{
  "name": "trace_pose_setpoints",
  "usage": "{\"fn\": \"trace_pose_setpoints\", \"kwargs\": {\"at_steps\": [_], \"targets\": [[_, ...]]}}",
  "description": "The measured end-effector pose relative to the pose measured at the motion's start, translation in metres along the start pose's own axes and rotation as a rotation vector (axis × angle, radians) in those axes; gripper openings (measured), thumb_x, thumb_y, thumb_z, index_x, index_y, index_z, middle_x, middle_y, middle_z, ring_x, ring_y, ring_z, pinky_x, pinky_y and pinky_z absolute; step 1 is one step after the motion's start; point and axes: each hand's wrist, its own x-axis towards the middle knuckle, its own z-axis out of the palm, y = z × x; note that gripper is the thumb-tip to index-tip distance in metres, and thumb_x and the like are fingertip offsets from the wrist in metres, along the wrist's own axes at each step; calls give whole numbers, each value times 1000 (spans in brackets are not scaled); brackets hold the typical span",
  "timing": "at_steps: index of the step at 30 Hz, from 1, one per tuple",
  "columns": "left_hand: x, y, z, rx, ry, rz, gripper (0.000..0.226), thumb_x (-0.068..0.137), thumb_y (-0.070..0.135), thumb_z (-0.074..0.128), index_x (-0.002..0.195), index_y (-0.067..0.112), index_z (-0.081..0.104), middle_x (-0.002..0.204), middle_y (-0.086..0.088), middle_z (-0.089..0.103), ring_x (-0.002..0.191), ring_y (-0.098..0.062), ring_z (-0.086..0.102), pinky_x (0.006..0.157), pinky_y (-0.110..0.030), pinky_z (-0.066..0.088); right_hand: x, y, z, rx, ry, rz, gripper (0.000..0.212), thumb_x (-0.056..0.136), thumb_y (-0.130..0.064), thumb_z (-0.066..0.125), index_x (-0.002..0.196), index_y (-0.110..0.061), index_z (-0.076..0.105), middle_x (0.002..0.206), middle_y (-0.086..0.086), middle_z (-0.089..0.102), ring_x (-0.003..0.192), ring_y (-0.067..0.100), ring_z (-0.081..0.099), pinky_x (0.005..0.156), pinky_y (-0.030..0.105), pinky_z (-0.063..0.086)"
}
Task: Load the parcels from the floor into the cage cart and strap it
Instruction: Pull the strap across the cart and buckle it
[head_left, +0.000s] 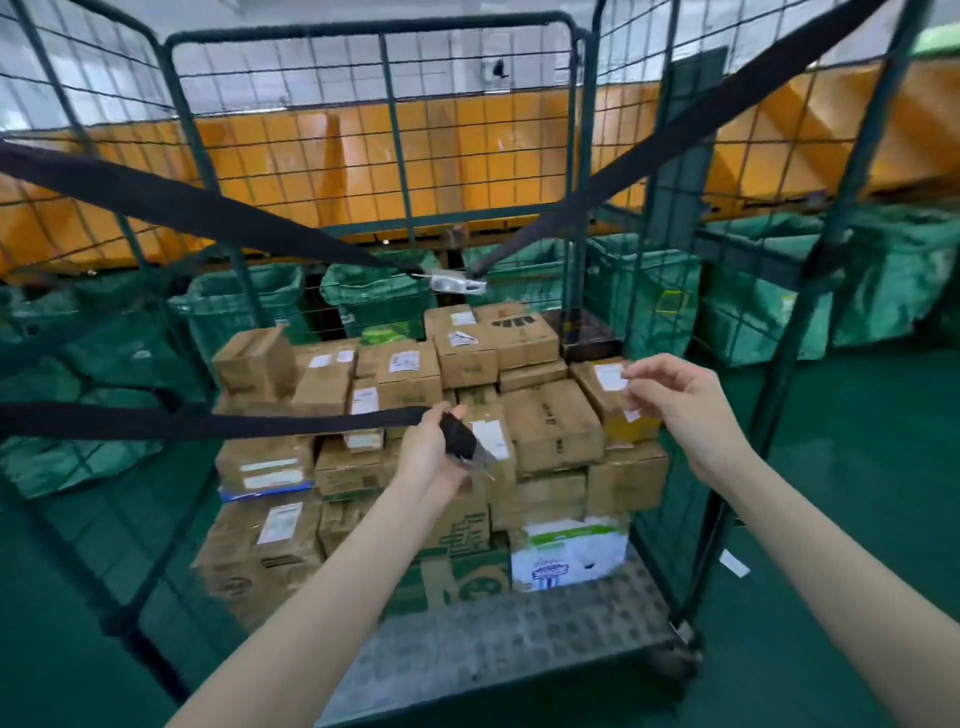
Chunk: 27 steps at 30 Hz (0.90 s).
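parcels (415, 415) stacked in the cage cart (384, 130), toward its back; one strap (208, 421) crosses before them, joined straps (457, 283) above.

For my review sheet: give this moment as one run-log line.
stage: strapping | parcels: stacked in cage cart | upper strap: buckled | left hand: grips lower strap end | right hand: empty

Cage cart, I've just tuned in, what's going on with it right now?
The cage cart already holds a stack of cardboard parcels, and the person is strapping it. An upper strap is already hooked across the open front at a metal buckle. The left hand grips the free end of a lower strap that comes from the cart's left side. The right hand is raised with loosely bent fingers, holding nothing. The lower strap is not yet fastened.
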Motion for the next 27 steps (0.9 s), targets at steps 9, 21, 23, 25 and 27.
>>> {"fn": "trace_pose_setpoints", "kwargs": {"at_steps": [9,21,23,25,27], "targets": [[53,-14,49,-545,16,50,39,105,15,44,141,9,32,123,-18,61,109,-27,63,106,-47,44,54,38,-48,-39,289,19,15,94,0,56,98,-14,61,86,1,61,75,12,61,65,17,49],[91,-40,70,-444,276,179,51,95,24,64,140,12,44,137,-2,56,114,-14,60,90,-25,53,143,103,-145,-67,596,197,43,91,-6,61,129,-8,43,135,12,41,104,20,44,86,29,37],[104,-42,66,-423,321,228,51,94,28,65,139,13,47,136,-1,57,101,-11,62,77,-23,56,155,111,-161,-97,620,213,46,90,-7,61,132,-8,40,139,13,34,112,25,42,91,31,38],[113,-46,65,-405,355,257,55,94,30,65,143,16,44,137,-1,56,93,-10,61,71,-24,57,168,118,-177,-124,632,233,47,96,-11,56,138,-9,35,147,13,28,127,30,37,92,29,33],[116,-48,70,-380,378,293,56,98,27,59,148,16,35,131,0,56,97,-11,60,93,-30,53,180,123,-193,-159,610,247,48,104,-18,42,149,-13,27,156,12,20,137,31,29,101,35,31]]}}
